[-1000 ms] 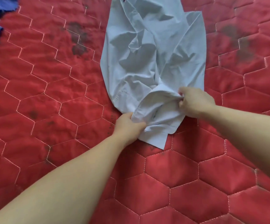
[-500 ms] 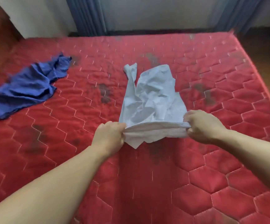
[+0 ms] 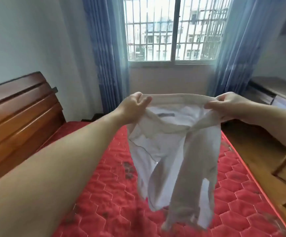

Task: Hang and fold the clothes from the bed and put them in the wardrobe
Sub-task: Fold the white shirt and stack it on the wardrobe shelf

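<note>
Change from half a second ago: the pale shirt, then lying crumpled on the red quilted mattress with only its near edge lifted, now hangs fully in the air; the view has swung up from the bed to the window wall, and the blue garment formerly at 10 o'clock on the mattress is out of sight.

Shirt: held up at centre frame, collar band stretched level between both hands, inner neck label facing the camera, body and sleeves drooping toward 6 o'clock, clear of the mattress. Lower part blurred.

Left hand: at 11 o'clock of the shirt, fingers and thumb pinching the collar's left end.

Right hand: at 1 o'clock of the shirt, fingers curled round the collar's right end.

Surface: red mattress with hexagon stitching and dark stains, directly beneath the shirt.

Room: wooden headboard at 9 o'clock; barred window at 12 o'clock, flanked by blue curtains; wooden furniture at 3 o'clock; wooden floor along the mattress's right side.
</note>
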A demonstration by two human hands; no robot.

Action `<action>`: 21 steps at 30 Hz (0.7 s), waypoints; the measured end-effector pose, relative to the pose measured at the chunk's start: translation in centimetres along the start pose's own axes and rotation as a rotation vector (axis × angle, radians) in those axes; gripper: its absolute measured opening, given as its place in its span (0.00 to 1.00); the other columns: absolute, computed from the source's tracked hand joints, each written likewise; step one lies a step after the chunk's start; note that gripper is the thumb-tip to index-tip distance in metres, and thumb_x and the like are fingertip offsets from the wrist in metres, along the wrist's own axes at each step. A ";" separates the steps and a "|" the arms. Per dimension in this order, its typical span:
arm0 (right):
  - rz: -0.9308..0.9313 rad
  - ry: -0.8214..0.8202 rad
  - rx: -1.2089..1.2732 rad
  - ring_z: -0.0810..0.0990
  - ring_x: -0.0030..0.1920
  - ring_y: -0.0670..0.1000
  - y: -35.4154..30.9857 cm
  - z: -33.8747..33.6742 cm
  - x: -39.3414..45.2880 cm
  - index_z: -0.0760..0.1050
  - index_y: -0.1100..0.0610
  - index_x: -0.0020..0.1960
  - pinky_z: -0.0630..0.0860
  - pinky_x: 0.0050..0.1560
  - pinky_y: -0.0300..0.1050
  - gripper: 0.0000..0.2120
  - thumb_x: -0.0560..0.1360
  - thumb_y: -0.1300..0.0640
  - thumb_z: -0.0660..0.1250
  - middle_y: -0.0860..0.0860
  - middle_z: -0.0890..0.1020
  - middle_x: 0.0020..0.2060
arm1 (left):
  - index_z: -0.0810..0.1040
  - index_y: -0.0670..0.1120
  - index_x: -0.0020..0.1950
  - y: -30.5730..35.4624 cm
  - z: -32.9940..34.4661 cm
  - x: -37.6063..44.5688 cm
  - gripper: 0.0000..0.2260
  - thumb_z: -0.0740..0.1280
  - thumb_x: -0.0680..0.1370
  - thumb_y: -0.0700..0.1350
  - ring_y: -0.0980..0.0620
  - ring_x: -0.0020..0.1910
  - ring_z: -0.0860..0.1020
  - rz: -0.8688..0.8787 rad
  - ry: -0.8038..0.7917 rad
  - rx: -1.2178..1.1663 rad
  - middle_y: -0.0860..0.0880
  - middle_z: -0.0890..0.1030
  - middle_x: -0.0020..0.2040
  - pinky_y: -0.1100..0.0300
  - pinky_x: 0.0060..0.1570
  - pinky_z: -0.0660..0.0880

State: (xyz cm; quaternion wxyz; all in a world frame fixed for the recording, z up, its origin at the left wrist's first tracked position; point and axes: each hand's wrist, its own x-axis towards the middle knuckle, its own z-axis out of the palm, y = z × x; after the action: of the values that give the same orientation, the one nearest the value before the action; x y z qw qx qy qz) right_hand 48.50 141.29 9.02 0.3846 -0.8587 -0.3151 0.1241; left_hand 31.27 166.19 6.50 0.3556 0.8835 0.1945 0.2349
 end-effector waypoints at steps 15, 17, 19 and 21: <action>0.053 -0.080 0.151 0.78 0.33 0.54 -7.0 -2.5 -5.7 0.80 0.61 0.49 0.80 0.39 0.50 0.22 0.63 0.48 0.79 0.57 0.82 0.34 | 0.84 0.52 0.43 6.7 -8.4 -2.0 0.07 0.76 0.69 0.53 0.55 0.43 0.82 0.227 -0.117 0.245 0.55 0.84 0.40 0.58 0.44 0.79; 0.117 -0.145 0.043 0.78 0.37 0.53 -7.0 -1.5 -5.4 0.81 0.59 0.49 0.80 0.39 0.48 0.12 0.69 0.53 0.73 0.56 0.83 0.38 | 0.84 0.54 0.45 6.3 -8.6 -2.0 0.08 0.77 0.68 0.54 0.54 0.44 0.84 0.088 -0.163 -0.070 0.55 0.85 0.42 0.57 0.45 0.81; 0.192 -0.213 -0.021 0.77 0.36 0.53 -6.9 0.0 -5.1 0.80 0.57 0.50 0.78 0.40 0.47 0.13 0.70 0.51 0.72 0.54 0.82 0.38 | 0.85 0.54 0.46 6.2 -8.5 -2.1 0.10 0.78 0.67 0.54 0.52 0.45 0.85 0.039 -0.221 -0.258 0.53 0.86 0.45 0.56 0.44 0.82; 0.260 -0.312 -0.004 0.77 0.36 0.54 -7.1 1.4 -4.8 0.80 0.57 0.50 0.74 0.41 0.47 0.17 0.69 0.45 0.74 0.53 0.82 0.37 | 0.85 0.52 0.48 6.1 -8.3 -2.2 0.09 0.78 0.69 0.51 0.50 0.46 0.85 0.040 -0.266 -0.330 0.50 0.86 0.46 0.56 0.44 0.82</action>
State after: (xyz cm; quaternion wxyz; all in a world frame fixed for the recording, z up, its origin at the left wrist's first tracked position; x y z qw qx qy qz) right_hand 41.01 142.64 13.14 0.3101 -0.8634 -0.2575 0.3035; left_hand 25.97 165.44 15.62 0.5132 0.8402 0.0870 0.1521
